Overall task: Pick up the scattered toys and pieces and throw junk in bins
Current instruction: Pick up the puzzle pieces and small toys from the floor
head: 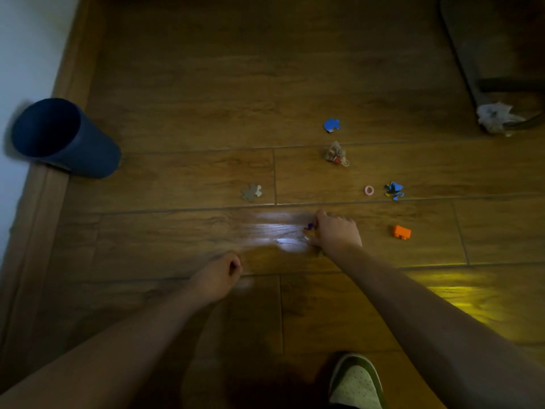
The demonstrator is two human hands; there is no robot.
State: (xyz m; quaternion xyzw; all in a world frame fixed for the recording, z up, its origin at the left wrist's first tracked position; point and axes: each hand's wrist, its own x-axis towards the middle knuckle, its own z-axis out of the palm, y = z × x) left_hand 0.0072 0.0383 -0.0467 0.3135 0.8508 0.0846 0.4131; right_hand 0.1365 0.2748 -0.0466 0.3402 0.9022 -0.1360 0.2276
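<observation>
Reaching right hand down, fingers curled round small purple piece left of orange block; left hand fisted, contents unclear. Risking fumble: dim, glare.

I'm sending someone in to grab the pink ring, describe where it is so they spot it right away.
Start at the dark chair frame at the far right of the wooden floor, then look toward the cluster of scattered pieces. The pink ring lies just left of the blue and yellow puzzle piece. It is the only round, hollow pink item there.
</observation>
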